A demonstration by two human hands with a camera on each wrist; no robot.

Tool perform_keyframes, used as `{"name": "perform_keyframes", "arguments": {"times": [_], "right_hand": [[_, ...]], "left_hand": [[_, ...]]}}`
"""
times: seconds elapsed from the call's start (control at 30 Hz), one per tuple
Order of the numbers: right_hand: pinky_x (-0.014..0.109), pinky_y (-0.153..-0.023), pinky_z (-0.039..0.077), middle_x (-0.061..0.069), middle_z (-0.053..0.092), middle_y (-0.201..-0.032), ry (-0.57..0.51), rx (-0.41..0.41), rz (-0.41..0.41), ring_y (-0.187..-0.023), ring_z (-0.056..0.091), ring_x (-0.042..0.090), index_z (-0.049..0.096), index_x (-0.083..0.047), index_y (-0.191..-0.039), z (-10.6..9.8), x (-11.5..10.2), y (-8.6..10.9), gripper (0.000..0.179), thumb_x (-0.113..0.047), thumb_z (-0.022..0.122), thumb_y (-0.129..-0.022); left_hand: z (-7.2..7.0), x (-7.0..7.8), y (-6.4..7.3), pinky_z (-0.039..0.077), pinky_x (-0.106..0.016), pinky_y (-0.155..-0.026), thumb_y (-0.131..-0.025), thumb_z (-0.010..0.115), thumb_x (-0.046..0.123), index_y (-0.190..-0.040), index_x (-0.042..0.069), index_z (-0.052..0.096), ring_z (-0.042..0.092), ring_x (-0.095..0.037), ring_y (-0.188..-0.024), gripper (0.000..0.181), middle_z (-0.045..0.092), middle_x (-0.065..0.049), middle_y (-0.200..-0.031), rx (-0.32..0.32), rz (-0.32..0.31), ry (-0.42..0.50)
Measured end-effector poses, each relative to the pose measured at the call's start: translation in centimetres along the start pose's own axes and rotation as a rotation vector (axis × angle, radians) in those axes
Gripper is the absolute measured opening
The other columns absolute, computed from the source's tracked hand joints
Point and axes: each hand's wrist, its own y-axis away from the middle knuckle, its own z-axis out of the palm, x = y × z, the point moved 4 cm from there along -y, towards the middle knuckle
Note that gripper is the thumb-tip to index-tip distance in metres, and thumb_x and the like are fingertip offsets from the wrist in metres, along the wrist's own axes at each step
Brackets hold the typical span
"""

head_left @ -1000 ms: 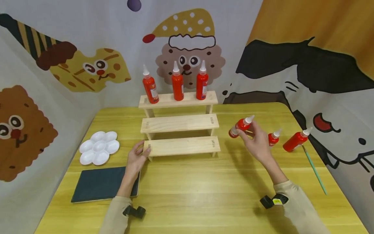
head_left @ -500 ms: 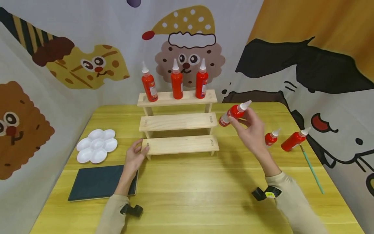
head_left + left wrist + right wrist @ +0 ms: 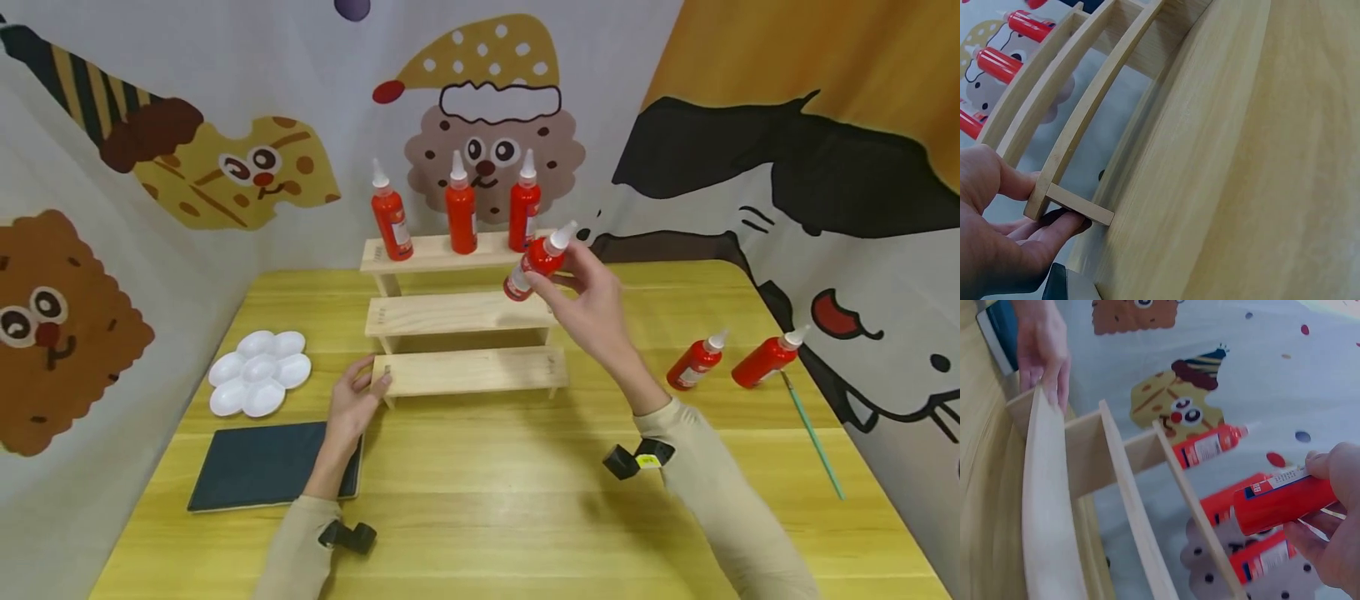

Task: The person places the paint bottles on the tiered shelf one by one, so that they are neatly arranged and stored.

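My right hand (image 3: 591,302) grips a red paint bottle (image 3: 542,257) with a white pointed nozzle, tilted with its nozzle up to the right. In the head view the bottle overlaps the right end of a three-step wooden rack (image 3: 461,314), above the middle step. My left hand (image 3: 354,402) pinches the left end of the lowest step, thumb on top and fingers beneath, as the left wrist view shows. On the top step stand three similar bottles, a left bottle (image 3: 392,223), a middle bottle (image 3: 461,218) and a right bottle (image 3: 524,215).
Two more red bottles, a nearer bottle (image 3: 693,363) and a farther bottle (image 3: 767,361), lean on the table's right side beside a green paintbrush (image 3: 813,437). At left are a white flower-shaped palette (image 3: 259,372) and a dark flat book-like board (image 3: 258,467). A cartoon-print curtain (image 3: 300,50) hangs behind.
My right hand has carried its bottle left and upward from the table's right side to the rack. The left hand stays at the lowest step's end.
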Motion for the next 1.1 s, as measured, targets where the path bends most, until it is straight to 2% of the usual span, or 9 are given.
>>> {"name": "perform_keyframes", "arguments": {"times": [0.17, 0.3, 0.47, 0.6, 0.8, 0.97, 1.1], "right_hand": [[0.032, -0.094, 0.057, 0.009, 0.068, -0.126, -0.018, -0.063, 0.007, -0.107, 0.068, 0.022, 0.061, -0.005, -0.133, 2.1, -1.2, -1.3, 0.045, -0.010, 0.077, -0.091], [0.037, -0.095, 0.057, 0.012, 0.069, -0.123, -0.063, -0.123, -0.006, -0.105, 0.068, 0.024, 0.061, -0.004, -0.130, 4.8, -1.8, -2.4, 0.043, -0.010, 0.077, -0.091], [0.031, -0.092, 0.057, 0.012, 0.072, -0.121, -0.093, -0.219, -0.001, -0.105, 0.070, 0.023, 0.062, -0.006, -0.129, 8.8, -1.7, -3.4, 0.042, -0.015, 0.078, -0.091], [0.028, -0.088, 0.057, 0.011, 0.072, -0.119, -0.069, -0.283, 0.035, -0.102, 0.071, 0.022, 0.063, -0.007, -0.129, 11.2, -1.2, -3.6, 0.042, -0.018, 0.078, -0.091], [0.029, -0.090, 0.057, 0.012, 0.071, -0.122, -0.028, -0.348, 0.079, -0.103, 0.070, 0.024, 0.061, -0.005, -0.135, 13.2, -0.1, -3.4, 0.048, -0.016, 0.078, -0.091], [0.031, -0.092, 0.056, 0.012, 0.070, -0.124, -0.021, -0.384, 0.110, -0.105, 0.068, 0.023, 0.060, -0.005, -0.136, 14.6, 0.8, -3.7, 0.049, -0.017, 0.077, -0.092], [0.031, -0.095, 0.055, 0.012, 0.070, -0.125, 0.025, -0.397, 0.153, -0.109, 0.068, 0.023, 0.059, -0.005, -0.138, 15.8, 1.6, -3.8, 0.050, -0.020, 0.076, -0.093]], "left_hand": [[0.3, -0.1, -0.5, 0.052, -0.021, -0.085, -0.102, 0.061, 0.021, -0.156, 0.010, 0.039, 0.059, -0.039, -0.129, 0.059, 0.052, -0.025, -0.148, -0.024, -0.006, -0.009], [-0.3, -0.1, -0.5, 0.050, -0.015, -0.082, -0.103, 0.060, 0.022, -0.157, 0.011, 0.037, 0.058, -0.038, -0.129, 0.059, 0.052, -0.024, -0.149, -0.021, -0.011, -0.018], [-1.3, -0.3, 0.0, 0.047, -0.009, -0.076, -0.104, 0.059, 0.023, -0.157, 0.012, 0.038, 0.059, -0.035, -0.128, 0.058, 0.054, -0.023, -0.148, 0.009, -0.011, -0.028], [-1.0, -0.2, 0.3, 0.048, -0.011, -0.077, -0.103, 0.059, 0.022, -0.157, 0.011, 0.038, 0.059, -0.036, -0.128, 0.059, 0.054, -0.024, -0.147, 0.000, -0.022, -0.018], [-0.2, -0.2, 0.1, 0.050, -0.012, -0.081, -0.103, 0.059, 0.019, -0.158, 0.010, 0.036, 0.057, -0.037, -0.132, 0.059, 0.051, -0.024, -0.150, -0.024, -0.047, 0.013], [0.1, -0.2, -0.3, 0.048, -0.010, -0.079, -0.103, 0.059, 0.020, -0.158, 0.011, 0.036, 0.057, -0.037, -0.132, 0.059, 0.051, -0.024, -0.150, -0.025, -0.038, 0.012], [0.4, -0.2, -0.3, 0.048, -0.010, -0.078, -0.103, 0.059, 0.018, -0.157, 0.010, 0.037, 0.057, -0.039, -0.131, 0.059, 0.052, -0.025, -0.149, -0.023, -0.023, 0.023]]}}
